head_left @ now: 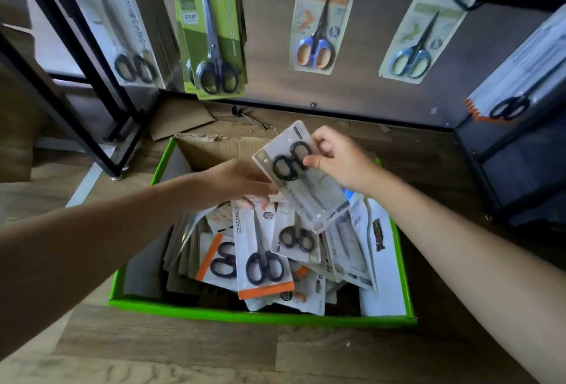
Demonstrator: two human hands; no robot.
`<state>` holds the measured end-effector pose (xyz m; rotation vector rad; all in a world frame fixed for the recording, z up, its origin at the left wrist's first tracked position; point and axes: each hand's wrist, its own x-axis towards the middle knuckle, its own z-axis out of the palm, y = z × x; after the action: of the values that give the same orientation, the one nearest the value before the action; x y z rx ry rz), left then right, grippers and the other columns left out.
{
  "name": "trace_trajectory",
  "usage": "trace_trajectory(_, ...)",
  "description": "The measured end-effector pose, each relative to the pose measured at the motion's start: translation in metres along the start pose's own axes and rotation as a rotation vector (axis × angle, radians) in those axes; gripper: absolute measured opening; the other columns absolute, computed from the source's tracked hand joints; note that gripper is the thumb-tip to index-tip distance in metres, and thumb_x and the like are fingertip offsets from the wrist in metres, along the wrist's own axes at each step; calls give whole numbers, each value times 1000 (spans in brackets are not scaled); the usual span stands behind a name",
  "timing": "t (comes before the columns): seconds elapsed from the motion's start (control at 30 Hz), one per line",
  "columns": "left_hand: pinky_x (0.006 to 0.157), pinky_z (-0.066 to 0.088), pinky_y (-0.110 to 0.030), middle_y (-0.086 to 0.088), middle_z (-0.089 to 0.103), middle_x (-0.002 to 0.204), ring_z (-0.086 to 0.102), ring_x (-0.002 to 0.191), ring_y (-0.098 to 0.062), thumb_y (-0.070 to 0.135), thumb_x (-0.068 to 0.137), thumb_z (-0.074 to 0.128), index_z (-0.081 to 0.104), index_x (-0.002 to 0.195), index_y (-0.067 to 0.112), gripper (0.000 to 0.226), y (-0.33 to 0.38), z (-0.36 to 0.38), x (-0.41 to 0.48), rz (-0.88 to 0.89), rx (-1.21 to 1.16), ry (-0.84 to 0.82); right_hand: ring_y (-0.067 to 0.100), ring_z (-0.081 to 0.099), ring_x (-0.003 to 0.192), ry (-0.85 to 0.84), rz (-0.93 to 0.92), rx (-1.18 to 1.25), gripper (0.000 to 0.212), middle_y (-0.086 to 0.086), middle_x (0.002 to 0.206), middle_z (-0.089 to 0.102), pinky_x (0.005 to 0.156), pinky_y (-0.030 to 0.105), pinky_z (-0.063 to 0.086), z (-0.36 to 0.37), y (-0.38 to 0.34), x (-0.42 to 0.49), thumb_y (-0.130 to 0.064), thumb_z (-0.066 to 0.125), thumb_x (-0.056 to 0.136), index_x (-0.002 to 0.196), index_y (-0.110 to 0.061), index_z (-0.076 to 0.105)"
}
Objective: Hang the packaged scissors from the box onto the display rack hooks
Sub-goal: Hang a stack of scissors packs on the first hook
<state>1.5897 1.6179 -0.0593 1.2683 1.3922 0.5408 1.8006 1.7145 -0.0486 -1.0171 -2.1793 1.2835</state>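
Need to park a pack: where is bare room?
The floor is bare in front of the green box and left of it. The back panel is bare between the green pack and the blue-orange pack. The pile in the box is crowded.

Your view is evenly lit with soft, diffuse light; shadows are faint. Glare washes out the clear pack (122,25) hanging upper left and the stacked packs (520,62) at far right. Wide-angle distortion bends the rack frame (92,141). Corners blur; centre reads sharp.
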Motion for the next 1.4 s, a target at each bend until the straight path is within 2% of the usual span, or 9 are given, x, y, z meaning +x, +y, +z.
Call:
trace_trajectory(0.23, 91, 54, -47, -15, 73, 100, 70, 95, -31, 11, 90, 64, 70, 102, 10, 13, 26, -1, 6, 127, -417, 257, 4, 60, 70, 147, 75, 207, 17, -5, 76, 66, 67, 24, 43, 1, -10, 8, -12, 65, 90, 86, -19, 51)
trace_trajectory(0.37, 86, 55, -43, -9, 73, 95, 68, 87, -23, 14, 94, 59, 68, 106, 12, 15, 44, -14, 7, 208, -492, 354, -3, 59, 63, 154, 64, 265, 12, -10, 69, 68, 60, 21, 40, 7, -19, 15, -13, 64, 92, 87, -18, 54)
trace_trajectory(0.53, 63, 56, -29, -7, 71, 80, 66, 68, -19, 8, 91, 61, 69, 97, 11, 10, 65, -34, 6, 231, -552, 512, 4, 64, 78, 160, 39, 307, 8, -8, 85, 71, 72, 26, 48, 11, -34, 26, -23, 64, 92, 97, -24, 57)
trace_trajectory(0.73, 65, 54, -34, -13, 65, 84, 64, 72, -25, 8, 90, 61, 60, 93, 12, 5, 76, -77, -5, 213, -639, 797, 20, 72, 93, -277, 202, 221, 39, 6, 108, 71, 71, 36, 60, 2, -43, 22, -8, 73, 84, 117, -14, 55)
trace_trajectory(0.9, 76, 57, -41, -20, 65, 94, 68, 83, -32, 0, 86, 57, 52, 89, 10, 11, 44, -99, -44, 73, -684, 885, 10, 69, 68, 55, 128, 305, 23, 5, 86, 70, 62, 31, 56, 1, -54, 40, 1, 71, 82, 98, -13, 62)
trace_trajectory(1.03, 66, 46, -29, -4, 63, 68, 59, 66, -21, 12, 72, 69, 64, 75, 13, 6, 26, -111, -83, -66, -307, 970, 16, 71, 91, 175, 22, 314, 17, 0, 98, 74, 86, 41, 56, 12, -84, 64, -6, 68, 87, 101, -15, 68)
trace_trajectory(1.17, 77, 49, -32, 0, 61, 102, 59, 91, -18, 19, 77, 58, 61, 107, 17, 30, 29, -134, -95, -44, 234, 1250, 25, 68, 89, 150, -150, 73, 6, 3, 92, 73, 79, 43, 54, 32, -131, 87, -18, 64, 92, 96, -17, 68)
trace_trajectory(1.27, 79, 41, -16, 6, 60, 110, 55, 99, -6, 10, 92, 53, 60, 123, 18, 32, 51, -135, -95, 145, 298, 1158, 29, 64, 85, 142, -221, -96, 13, 11, 91, 69, 76, 40, 51, 51, -163, 100, -21, 63, 92, 96, -8, 65)
trace_trajectory(1.4, 62, 38, 0, 11, 60, 103, 54, 83, 1, 20, 98, 53, 63, 119, 17, 24, 54, -133, -90, 270, 295, 1045, 15, 62, 82, 148, -260, -193, 9, -5, 93, 68, 62, 29, 47, 71, -193, 112, -22, 64, 93, 101, -19, 66)
